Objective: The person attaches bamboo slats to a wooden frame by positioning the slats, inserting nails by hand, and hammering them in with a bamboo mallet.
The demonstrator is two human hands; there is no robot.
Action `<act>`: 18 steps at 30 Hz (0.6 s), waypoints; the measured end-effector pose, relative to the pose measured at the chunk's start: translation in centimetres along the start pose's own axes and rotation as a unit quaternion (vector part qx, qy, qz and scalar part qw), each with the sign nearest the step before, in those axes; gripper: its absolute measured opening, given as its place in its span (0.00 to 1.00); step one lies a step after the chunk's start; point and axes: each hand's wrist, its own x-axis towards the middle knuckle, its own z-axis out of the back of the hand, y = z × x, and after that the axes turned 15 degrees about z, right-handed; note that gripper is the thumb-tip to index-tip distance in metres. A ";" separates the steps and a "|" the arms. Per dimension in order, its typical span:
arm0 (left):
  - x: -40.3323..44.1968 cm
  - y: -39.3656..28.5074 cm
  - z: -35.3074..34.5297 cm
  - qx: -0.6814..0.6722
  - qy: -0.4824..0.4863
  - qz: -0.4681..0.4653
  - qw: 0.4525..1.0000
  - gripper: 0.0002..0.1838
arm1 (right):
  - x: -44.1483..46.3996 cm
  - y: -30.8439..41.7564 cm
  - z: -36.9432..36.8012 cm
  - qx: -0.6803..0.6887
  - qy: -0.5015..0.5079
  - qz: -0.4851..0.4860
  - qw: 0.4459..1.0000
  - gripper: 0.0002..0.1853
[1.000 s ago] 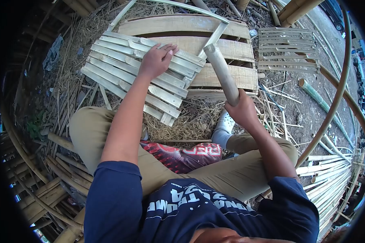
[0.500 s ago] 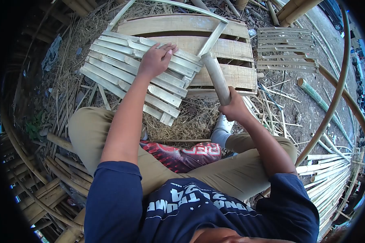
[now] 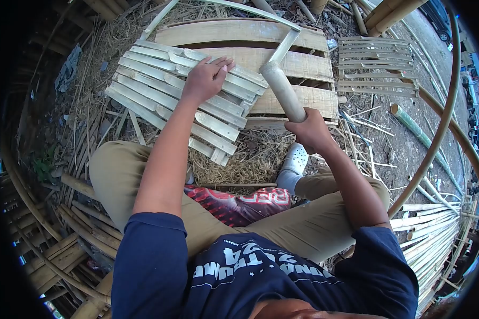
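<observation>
My left hand (image 3: 207, 80) lies flat on a panel of split bamboo slats (image 3: 170, 98), fingers spread across the upper slats. The panel rests tilted over a low wooden plank bench (image 3: 303, 64), its near corner hanging past the bench edge. In my right hand (image 3: 313, 130) is a thick bamboo stick (image 3: 283, 91), gripped at its lower end. The stick's far end is raised by the panel's right corner, over a thin bamboo strip (image 3: 286, 45) that sticks out from the frame. Whether stick and strip touch, I cannot tell.
A smaller slatted bamboo panel (image 3: 378, 66) lies on the ground at right. Beyond it are a green bamboo pole (image 3: 426, 133) and curved bamboo poles (image 3: 436, 143). Bamboo strips (image 3: 431, 228) are piled at lower right. Straw and shavings (image 3: 250, 159) cover the ground before my legs.
The bamboo stick in my right hand has shifted slightly, its far end moving a little left and up. My left hand and the slatted panel have hardly moved.
</observation>
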 end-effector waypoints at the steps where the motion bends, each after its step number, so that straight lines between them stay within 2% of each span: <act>1: 0.0 0.0 -0.1 -0.001 0.001 0.000 1.000 0.20 | 0.0 0.2 0.0 -0.001 0.009 -0.011 1.000 0.24; 10: 0.1 0.2 -0.2 -0.001 -0.005 0.001 1.000 0.20 | 0.6 -0.7 -0.3 -0.017 0.019 -0.008 1.000 0.24; 16: 0.1 0.3 -0.4 0.007 -0.022 -0.006 1.000 0.19 | 0.7 -0.9 -1.3 -0.113 0.006 0.010 0.993 0.25; 18: 0.2 0.3 -0.3 0.010 -0.023 -0.010 1.000 0.19 | 0.4 -0.4 -0.6 -0.066 0.013 0.016 0.998 0.25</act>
